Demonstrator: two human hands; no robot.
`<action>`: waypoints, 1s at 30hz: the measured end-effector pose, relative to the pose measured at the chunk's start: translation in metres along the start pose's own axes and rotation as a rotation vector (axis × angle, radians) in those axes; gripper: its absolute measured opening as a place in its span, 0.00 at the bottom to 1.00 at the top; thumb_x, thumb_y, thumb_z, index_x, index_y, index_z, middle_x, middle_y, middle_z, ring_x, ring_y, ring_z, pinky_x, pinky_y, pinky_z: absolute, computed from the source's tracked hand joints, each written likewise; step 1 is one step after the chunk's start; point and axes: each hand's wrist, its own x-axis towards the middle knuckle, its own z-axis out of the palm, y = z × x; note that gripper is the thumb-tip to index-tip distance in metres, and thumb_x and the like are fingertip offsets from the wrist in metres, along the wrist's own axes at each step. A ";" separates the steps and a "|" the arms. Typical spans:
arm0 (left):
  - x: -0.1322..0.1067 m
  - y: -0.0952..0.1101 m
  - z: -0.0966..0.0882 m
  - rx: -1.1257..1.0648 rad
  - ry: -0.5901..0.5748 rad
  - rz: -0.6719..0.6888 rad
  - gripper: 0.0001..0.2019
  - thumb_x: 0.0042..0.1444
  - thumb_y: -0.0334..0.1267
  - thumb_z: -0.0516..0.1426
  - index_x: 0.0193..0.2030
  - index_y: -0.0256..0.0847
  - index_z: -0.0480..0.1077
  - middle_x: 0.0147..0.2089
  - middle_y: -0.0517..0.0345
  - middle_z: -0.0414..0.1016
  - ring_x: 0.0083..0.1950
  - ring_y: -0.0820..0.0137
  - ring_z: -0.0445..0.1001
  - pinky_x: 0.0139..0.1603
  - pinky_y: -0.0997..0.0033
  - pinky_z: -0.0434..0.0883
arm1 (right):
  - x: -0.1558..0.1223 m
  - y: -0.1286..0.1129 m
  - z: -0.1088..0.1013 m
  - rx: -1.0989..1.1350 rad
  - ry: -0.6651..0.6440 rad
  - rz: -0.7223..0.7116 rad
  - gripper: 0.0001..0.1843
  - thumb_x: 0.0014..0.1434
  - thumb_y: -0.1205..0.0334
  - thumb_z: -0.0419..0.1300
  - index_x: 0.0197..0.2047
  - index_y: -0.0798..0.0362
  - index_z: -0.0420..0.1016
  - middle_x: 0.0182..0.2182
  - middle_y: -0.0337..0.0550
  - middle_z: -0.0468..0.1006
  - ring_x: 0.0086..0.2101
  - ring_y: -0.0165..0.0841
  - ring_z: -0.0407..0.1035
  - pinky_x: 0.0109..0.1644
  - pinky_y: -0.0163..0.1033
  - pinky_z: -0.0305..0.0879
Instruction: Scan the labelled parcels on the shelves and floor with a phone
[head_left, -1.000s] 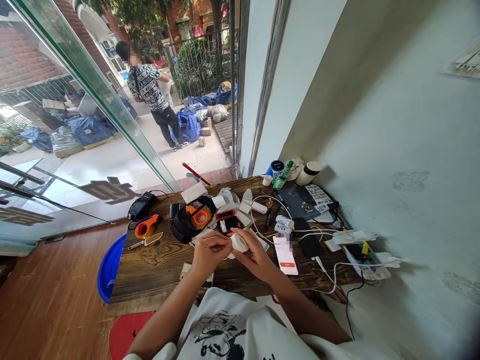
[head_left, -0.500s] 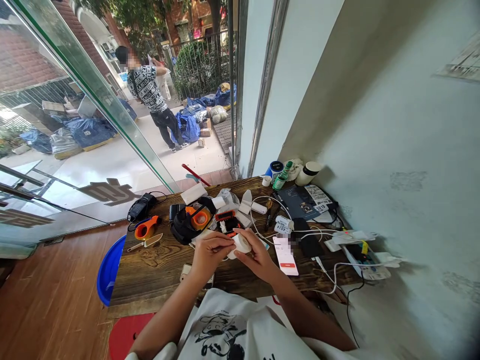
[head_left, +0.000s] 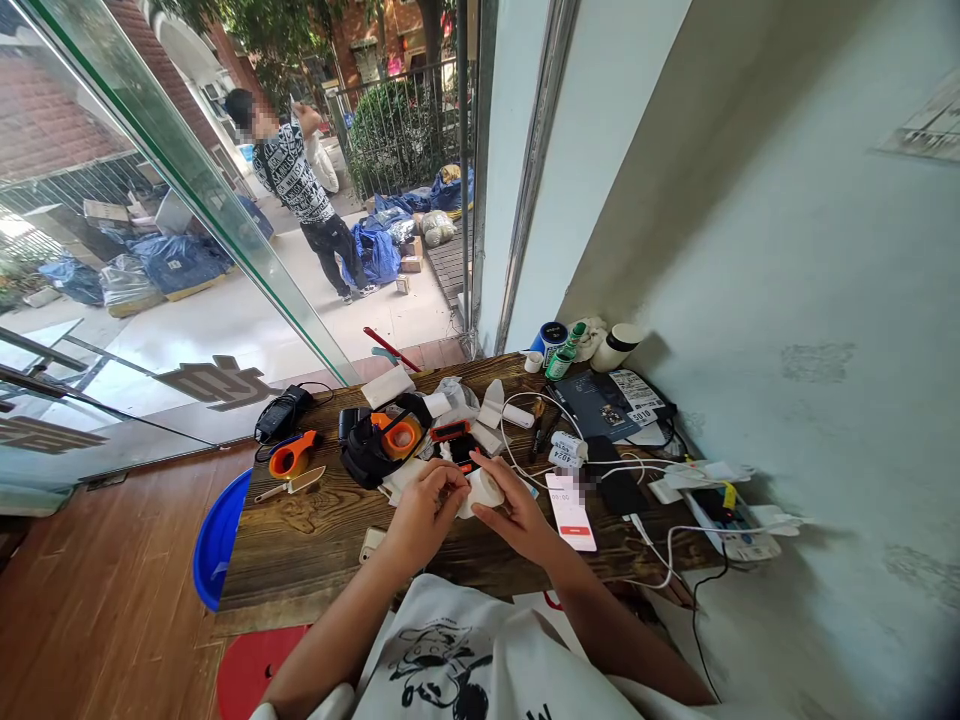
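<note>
My right hand (head_left: 521, 515) grips a small white paper roll (head_left: 489, 489) from its right side, with the index finger along the top and the thumb below. My left hand (head_left: 421, 510) is closed in a pinch at the roll's left edge; the roll's loose end seems to be between its fingertips, partly hidden. Just behind the hands lie a black and orange device (head_left: 450, 431) and a black strapped bag (head_left: 367, 445) with an orange tape dispenser (head_left: 397, 435) on it. A lit phone (head_left: 571, 515) lies right of my right hand, and a second phone (head_left: 371, 543) beside my left wrist.
On the wooden table (head_left: 300, 540), a small knife (head_left: 296, 483) and another orange tape dispenser (head_left: 292, 456) lie left. White cables (head_left: 634, 465) loop across the right side near a power strip (head_left: 731, 525). A green bottle (head_left: 562, 360) stands behind. Outside the glass, a person (head_left: 300, 200) stands near blue bags.
My left fingers have curled closer together and shifted slightly at the roll's edge. The roll has turned a little in my right hand. The person outside has raised an arm.
</note>
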 end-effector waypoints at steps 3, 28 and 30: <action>0.001 -0.005 0.000 -0.063 0.007 0.006 0.06 0.61 0.37 0.56 0.35 0.39 0.71 0.38 0.52 0.73 0.40 0.70 0.71 0.42 0.71 0.69 | -0.001 0.002 0.000 0.019 0.009 0.002 0.32 0.62 0.55 0.58 0.67 0.45 0.56 0.62 0.49 0.65 0.61 0.43 0.58 0.65 0.51 0.55; 0.008 -0.027 -0.003 -0.283 -0.075 -0.257 0.16 0.52 0.50 0.63 0.30 0.37 0.71 0.29 0.60 0.69 0.28 0.76 0.63 0.29 0.76 0.62 | 0.003 0.012 0.016 0.460 0.014 0.194 0.24 0.57 0.49 0.62 0.56 0.45 0.65 0.45 0.44 0.68 0.42 0.36 0.68 0.45 0.39 0.69; 0.010 -0.030 -0.005 -0.404 -0.137 -0.344 0.19 0.49 0.53 0.63 0.30 0.36 0.70 0.25 0.63 0.65 0.25 0.78 0.60 0.26 0.77 0.59 | 0.004 0.008 0.016 0.495 -0.009 0.205 0.24 0.57 0.48 0.61 0.55 0.45 0.65 0.44 0.44 0.69 0.40 0.36 0.68 0.43 0.39 0.69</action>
